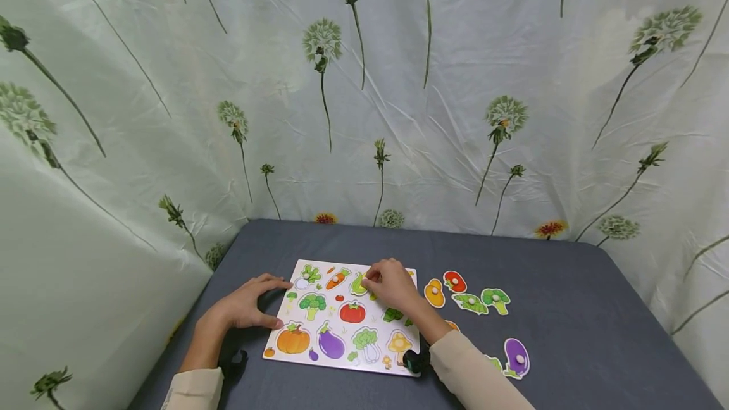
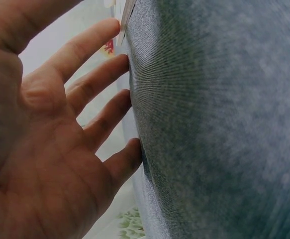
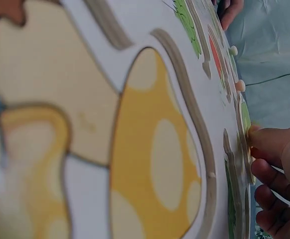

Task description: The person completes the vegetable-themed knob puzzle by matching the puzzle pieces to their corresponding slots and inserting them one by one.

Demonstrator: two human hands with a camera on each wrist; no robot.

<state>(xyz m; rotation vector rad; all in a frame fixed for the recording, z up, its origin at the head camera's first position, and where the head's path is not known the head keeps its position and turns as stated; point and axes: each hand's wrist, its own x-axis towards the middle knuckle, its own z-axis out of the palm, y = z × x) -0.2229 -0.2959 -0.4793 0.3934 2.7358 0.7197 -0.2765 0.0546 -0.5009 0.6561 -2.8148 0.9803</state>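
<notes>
A white vegetable puzzle board (image 1: 373, 317) lies on the dark tabletop. My right hand (image 1: 393, 283) is over its upper right part, with thumb and fingertips pinching the knob of a green vegetable-shaped puzzle piece (image 1: 357, 285). In the right wrist view that piece (image 3: 243, 117) lies close along the board's surface at the fingertips. To its left, a knobbed carrot piece (image 1: 336, 280) and a white-and-green radish piece (image 1: 307, 274) sit in the top row. Spread along the board's left edge, my left hand (image 1: 245, 304) has its thumb and fingertips right at the rim. Its fingers (image 2: 100, 82) are spread.
Right of the board lie loose knobbed pieces: a yellow one (image 1: 434, 294), a tomato (image 1: 454, 282), a pea pod (image 1: 470, 304), a broccoli (image 1: 495, 300) and an eggplant (image 1: 516, 357). My right forearm partly covers others. A floral curtain (image 1: 410, 112) hangs behind the table.
</notes>
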